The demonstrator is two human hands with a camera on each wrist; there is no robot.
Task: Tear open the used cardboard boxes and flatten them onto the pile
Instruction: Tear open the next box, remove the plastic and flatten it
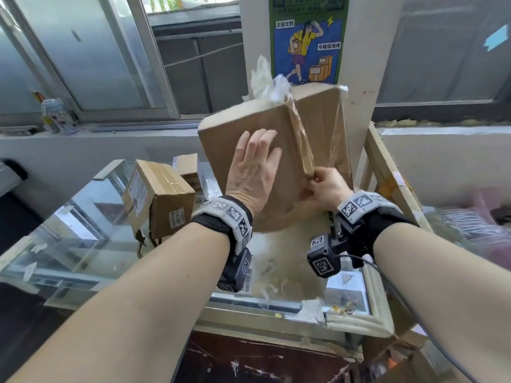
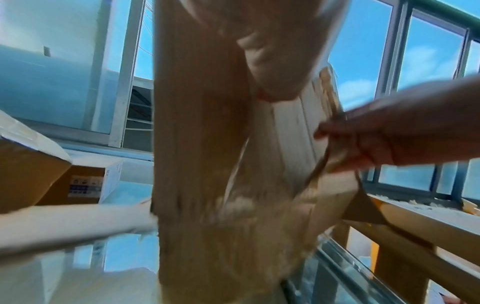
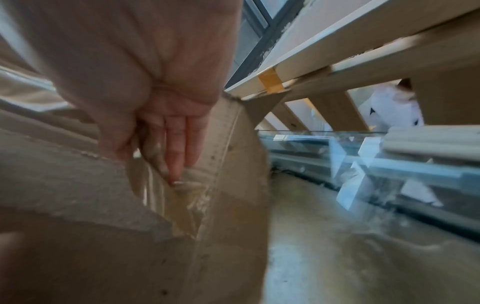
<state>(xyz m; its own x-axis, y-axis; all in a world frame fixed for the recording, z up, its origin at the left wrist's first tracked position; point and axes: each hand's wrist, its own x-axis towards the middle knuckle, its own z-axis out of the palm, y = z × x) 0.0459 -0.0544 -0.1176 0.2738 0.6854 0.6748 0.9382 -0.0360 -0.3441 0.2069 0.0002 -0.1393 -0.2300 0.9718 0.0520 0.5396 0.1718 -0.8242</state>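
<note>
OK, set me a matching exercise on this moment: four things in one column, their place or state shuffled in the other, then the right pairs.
Things:
1. left hand
2. right hand
3. taped box with labels
4. poster

Place or state:
A. stuck on the pillar behind
B. flat, fingers straight, pressed on the raised box
C. resting on the glass counter, held by nobody
D. pinching the tape strip along the raised box

Pairs: 1-B, 2-D, 3-C, 4-A
</note>
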